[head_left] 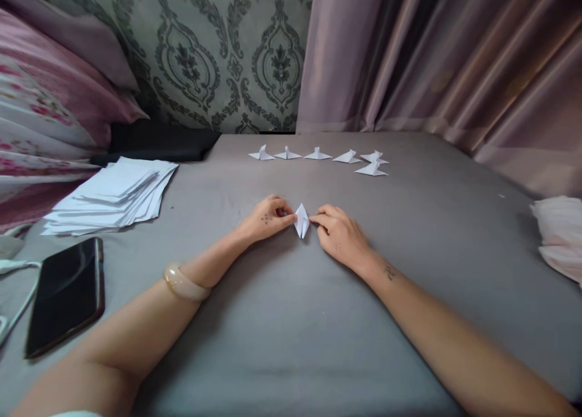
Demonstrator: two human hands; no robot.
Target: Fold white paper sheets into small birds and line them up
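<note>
A small white folded paper [302, 222], diamond-shaped with a split at its near end, is between my two hands over the grey cloth surface. My left hand [271, 217] pinches its left corner between thumb and fingers. At the right corner, the index fingertip of my right hand [339, 232] touches or nearly touches the paper. The other fingers of that hand are curled in, and its thumb points toward the paper. Beyond my hands, several finished-looking folded paper birds [317, 154] stand in a row, with one bird [371, 168] in front at the right end.
A stack of white paper sheets [113, 196] lies to the left, by a black folded item [163, 141]. A dark phone [68, 296] and a white cable [22, 290] are nearer on the left. White crumpled material [559, 235] sits at the right edge. Curtains [409, 53] hang behind.
</note>
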